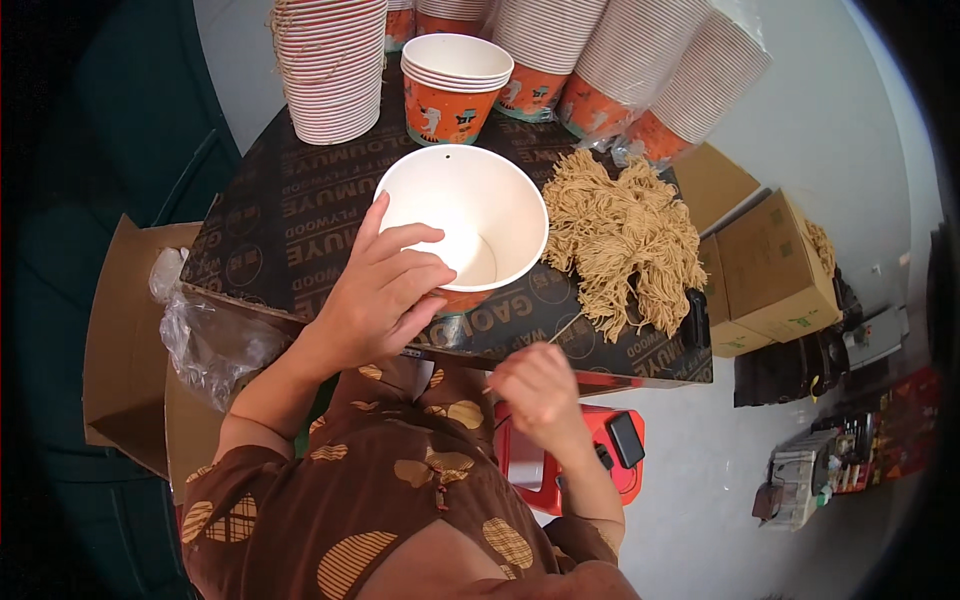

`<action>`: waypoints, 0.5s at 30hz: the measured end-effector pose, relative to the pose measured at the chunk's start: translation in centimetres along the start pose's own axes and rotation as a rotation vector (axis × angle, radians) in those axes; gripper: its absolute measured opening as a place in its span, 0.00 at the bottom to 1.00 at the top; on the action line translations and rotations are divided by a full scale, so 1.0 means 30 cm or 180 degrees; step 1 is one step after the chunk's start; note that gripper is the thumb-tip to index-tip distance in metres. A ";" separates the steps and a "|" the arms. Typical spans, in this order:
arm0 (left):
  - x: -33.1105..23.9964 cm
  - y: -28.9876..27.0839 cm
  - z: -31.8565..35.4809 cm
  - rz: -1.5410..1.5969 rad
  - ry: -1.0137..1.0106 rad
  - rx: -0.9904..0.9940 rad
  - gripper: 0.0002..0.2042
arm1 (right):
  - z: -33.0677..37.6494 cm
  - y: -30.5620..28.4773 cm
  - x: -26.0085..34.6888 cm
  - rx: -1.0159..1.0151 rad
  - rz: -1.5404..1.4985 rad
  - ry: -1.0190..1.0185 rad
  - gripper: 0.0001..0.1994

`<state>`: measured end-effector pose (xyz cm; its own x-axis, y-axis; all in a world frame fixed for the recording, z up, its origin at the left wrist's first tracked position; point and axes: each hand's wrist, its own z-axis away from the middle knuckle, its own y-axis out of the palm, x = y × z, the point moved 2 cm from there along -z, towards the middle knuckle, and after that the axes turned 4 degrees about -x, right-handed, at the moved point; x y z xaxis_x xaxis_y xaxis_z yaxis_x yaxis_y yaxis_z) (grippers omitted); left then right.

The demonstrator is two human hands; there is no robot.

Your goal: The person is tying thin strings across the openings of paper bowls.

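Note:
A white-lined paper bucket [510,215] with an orange outside tilts toward me at the table's front edge. A small dark hole shows in its wall just below the far rim. My left hand [385,285] grips its near left side, several fingers inside and the thumb outside. Right of the bucket and lower, my right hand [538,395] is closed, apart from the bucket. A thin tan cord [567,328] sticks out of its fingers toward a heap of tan cords [630,235] at the table's right. The cord's other end is hidden in the hand.
Behind the bucket stand a short stack of orange buckets [450,105], a tall corded stack [335,75] and several plastic-wrapped stacks [640,60] on the dark plywood table [330,200]. Cardboard boxes [775,265] flank both sides. A red stool [625,490] holds a black device [626,440].

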<state>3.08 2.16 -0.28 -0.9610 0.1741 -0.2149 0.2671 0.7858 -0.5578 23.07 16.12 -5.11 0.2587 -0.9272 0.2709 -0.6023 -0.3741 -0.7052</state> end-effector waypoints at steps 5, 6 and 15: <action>0.005 0.004 -0.001 -0.0012 0.0073 -0.0162 0.18 | 0.020 0.164 0.091 0.0361 -0.1302 -0.0003 0.07; 0.006 0.003 -0.002 -0.0006 0.0081 -0.0174 0.18 | 0.024 0.194 0.111 0.0458 -0.1588 0.0053 0.06; 0.018 0.004 0.011 -0.0082 0.0056 -0.0191 0.18 | -0.069 0.074 0.062 -0.0379 -0.1463 0.1325 0.03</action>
<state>2.62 2.15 -0.72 -0.9687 0.1634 -0.1866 0.2380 0.8243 -0.5137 20.64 13.51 -4.81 0.2100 -0.5920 0.7781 -0.5856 -0.7135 -0.3848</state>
